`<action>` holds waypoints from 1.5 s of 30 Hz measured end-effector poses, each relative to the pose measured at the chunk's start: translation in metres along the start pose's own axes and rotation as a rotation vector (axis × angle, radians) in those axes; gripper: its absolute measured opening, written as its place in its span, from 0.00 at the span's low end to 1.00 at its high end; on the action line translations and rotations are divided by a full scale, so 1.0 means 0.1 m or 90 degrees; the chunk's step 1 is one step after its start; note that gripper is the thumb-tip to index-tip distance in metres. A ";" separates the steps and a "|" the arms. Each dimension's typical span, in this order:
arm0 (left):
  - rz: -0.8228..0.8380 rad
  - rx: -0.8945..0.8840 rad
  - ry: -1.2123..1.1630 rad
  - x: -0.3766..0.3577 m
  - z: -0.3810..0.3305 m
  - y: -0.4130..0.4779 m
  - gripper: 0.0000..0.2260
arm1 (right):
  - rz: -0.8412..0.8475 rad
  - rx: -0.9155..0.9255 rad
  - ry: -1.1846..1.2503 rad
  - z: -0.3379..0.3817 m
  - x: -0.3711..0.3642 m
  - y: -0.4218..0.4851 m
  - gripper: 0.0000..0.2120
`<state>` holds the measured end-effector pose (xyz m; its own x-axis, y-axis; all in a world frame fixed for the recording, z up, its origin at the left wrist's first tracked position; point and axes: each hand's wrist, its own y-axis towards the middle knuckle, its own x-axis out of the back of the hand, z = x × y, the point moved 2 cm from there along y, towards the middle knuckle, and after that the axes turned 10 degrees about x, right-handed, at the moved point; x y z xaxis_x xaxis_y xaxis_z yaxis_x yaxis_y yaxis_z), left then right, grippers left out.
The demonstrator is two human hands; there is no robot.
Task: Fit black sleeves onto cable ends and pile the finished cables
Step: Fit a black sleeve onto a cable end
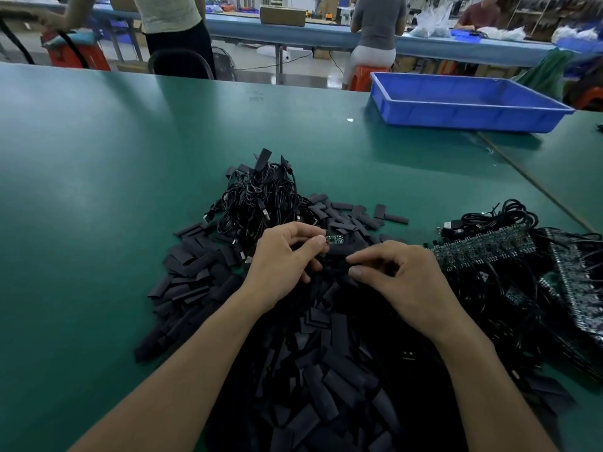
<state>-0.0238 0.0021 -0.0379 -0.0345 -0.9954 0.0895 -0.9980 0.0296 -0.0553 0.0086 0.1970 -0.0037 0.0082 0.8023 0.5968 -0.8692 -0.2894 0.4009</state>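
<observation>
A big green table [98,190] is sitting in a busy work room, and other people are working at a long table far behind it. A blue tray [456,116] is resting near the far right side.

The person's left hand [284,259] is pinching a cable end with a little green board [333,239] on it. The right hand [401,282] is curling its fingers around what looks like a black sleeve [339,265], just beside that board. The sleeve is not on yet.

Behind the hands, a pile of finished cables [257,197] is lying on the table, so some of the job looks done. To the right, a big bunch of bare cables [489,256] is waiting. A huge heap of loose sleeves [326,370] is lying under the arms. A lot of work looks left.
</observation>
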 end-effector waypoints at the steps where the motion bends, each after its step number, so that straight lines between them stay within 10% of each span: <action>1: -0.003 -0.004 0.012 -0.01 0.00 -0.01 0.03 | -0.021 0.000 0.028 0.00 -0.01 0.00 0.09; 18: 0.022 0.023 -0.031 -0.03 -0.03 -0.05 0.03 | -0.175 -0.074 0.222 -0.11 -0.03 0.01 0.04; 35: 0.025 0.024 -0.030 -0.03 0.00 -0.04 0.04 | 0.008 -0.021 -0.144 -0.02 -0.12 -0.02 0.13; 45: 0.029 0.030 -0.040 -0.01 0.00 -0.04 0.04 | -0.086 -0.032 -0.091 -0.06 -0.11 0.00 0.14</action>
<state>-0.0199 0.0031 -0.0376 -0.0746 -0.9969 0.0231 -0.9919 0.0717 -0.1049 0.0060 0.1914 -0.0141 0.1934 0.7486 0.6341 -0.8787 -0.1553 0.4513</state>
